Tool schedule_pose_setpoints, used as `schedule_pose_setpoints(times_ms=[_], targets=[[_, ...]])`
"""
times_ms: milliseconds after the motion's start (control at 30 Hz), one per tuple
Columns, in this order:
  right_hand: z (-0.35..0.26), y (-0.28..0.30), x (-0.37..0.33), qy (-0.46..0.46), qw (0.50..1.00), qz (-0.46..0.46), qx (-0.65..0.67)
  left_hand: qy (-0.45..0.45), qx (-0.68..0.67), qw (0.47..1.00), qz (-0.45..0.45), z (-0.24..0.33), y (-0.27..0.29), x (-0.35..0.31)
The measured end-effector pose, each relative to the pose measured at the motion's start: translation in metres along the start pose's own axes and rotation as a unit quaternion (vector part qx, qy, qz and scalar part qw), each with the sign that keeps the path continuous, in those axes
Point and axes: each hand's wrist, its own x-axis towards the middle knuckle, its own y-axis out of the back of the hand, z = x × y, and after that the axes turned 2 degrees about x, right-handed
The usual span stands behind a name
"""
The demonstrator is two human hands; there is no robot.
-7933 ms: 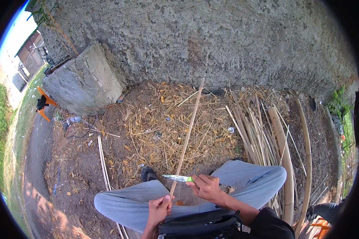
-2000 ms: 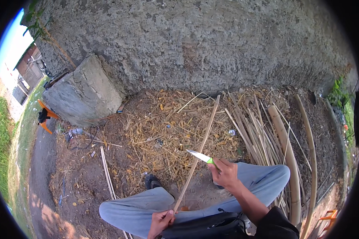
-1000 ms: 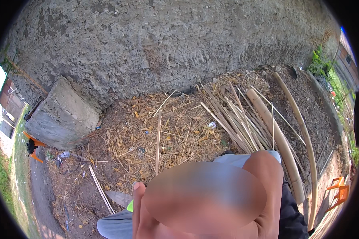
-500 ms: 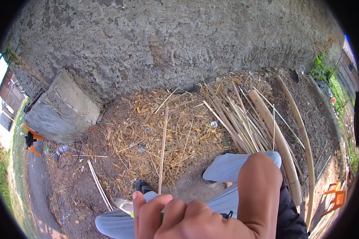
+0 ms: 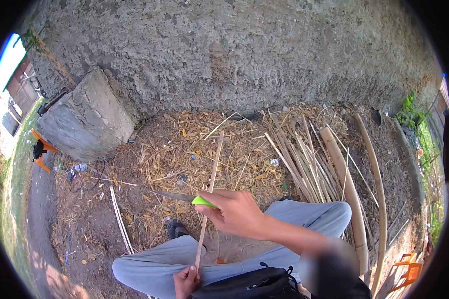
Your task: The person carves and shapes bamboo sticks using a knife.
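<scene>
My right hand (image 5: 234,212) is closed round the bright green handle of a knife (image 5: 172,195), whose dull blade points left. Between my knees a long, thin bamboo strip (image 5: 216,162) stretches away from me toward the wall. At the near end of this strip my left hand (image 5: 185,282) pinches it with thumb and fingers. The knife handle and right hand cross over the strip around its middle; whether they touch it I cannot tell.
Several split bamboo strips (image 5: 304,162) lie piled at the right, beside a thick bamboo pole (image 5: 344,169) and a thinner curved pole (image 5: 374,169). A concrete block (image 5: 87,122) stands at the left. Behind rises a rough wall (image 5: 264,55). A black bag (image 5: 254,286) rests at my lap.
My right hand has moved with the knife away from my body and out over the bamboo strip. My left hand now shows on the near end; the strip's far end leans more to the right.
</scene>
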Motion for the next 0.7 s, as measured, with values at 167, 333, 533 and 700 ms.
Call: schedule_pose_setpoints(times_ms=[167, 333, 533, 700], targets=[[0.084, -0.064, -0.107, -0.077, 0.996, 0.022, 0.032, 0.022, -0.011, 1.000, 0.015, 0.043, -0.017, -0.005], [0.072, -0.074, -0.134, -0.034, 0.999, -0.021, 0.006, 0.122, -0.136, 0.980, -0.074, 0.057, -0.015, 0.005], [0.070, -0.074, -0.132, 0.003, 0.998, -0.028, -0.048, 0.111, -0.132, 0.980, -0.097, 0.056, -0.021, 0.008], [0.070, -0.083, -0.138, 0.019, 0.999, -0.022, -0.035, 0.104, -0.122, 0.979, -0.124, 0.062, -0.024, 0.009]])
